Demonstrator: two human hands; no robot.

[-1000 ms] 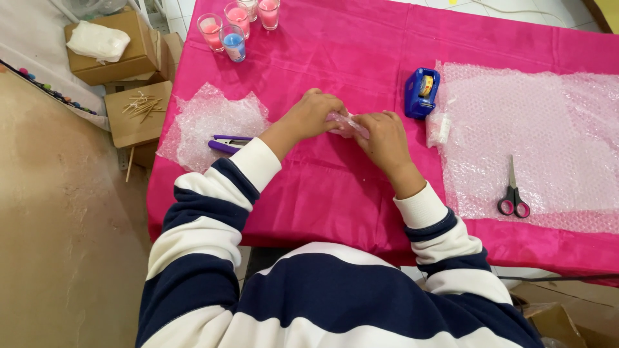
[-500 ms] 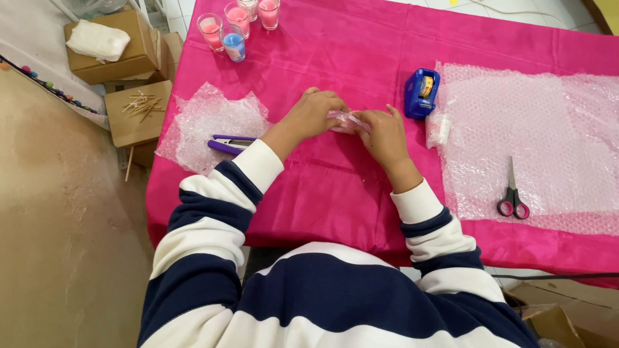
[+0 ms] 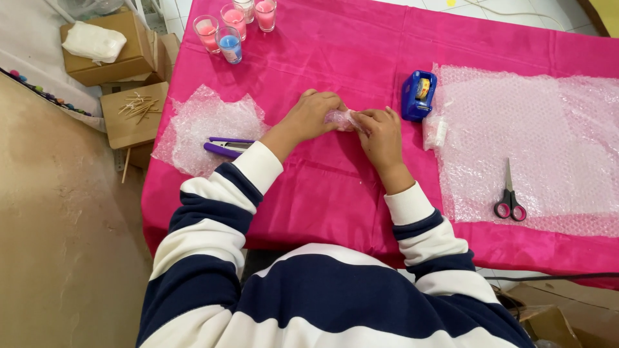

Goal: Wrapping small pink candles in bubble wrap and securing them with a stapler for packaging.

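Observation:
Both hands meet over the middle of the pink tablecloth (image 3: 335,187). My left hand (image 3: 312,114) and my right hand (image 3: 380,134) both grip a small object wrapped in bubble wrap (image 3: 340,118), which looks pinkish through the plastic. Most of the bundle is hidden by my fingers. A blue tape dispenser (image 3: 418,95) stands just right of my right hand. A purple tool (image 3: 225,147) lies on a small piece of bubble wrap (image 3: 206,125) left of my left arm.
A large bubble wrap sheet (image 3: 548,142) covers the table's right side, with red-handled scissors (image 3: 509,196) on it. Several glass candles (image 3: 222,32), pink and blue, stand at the far left corner. Cardboard boxes (image 3: 129,116) with wooden sticks sit on the floor at left.
My hands have barely moved; the fingers have shifted slightly around the wrapped bundle, and the view has drifted a little.

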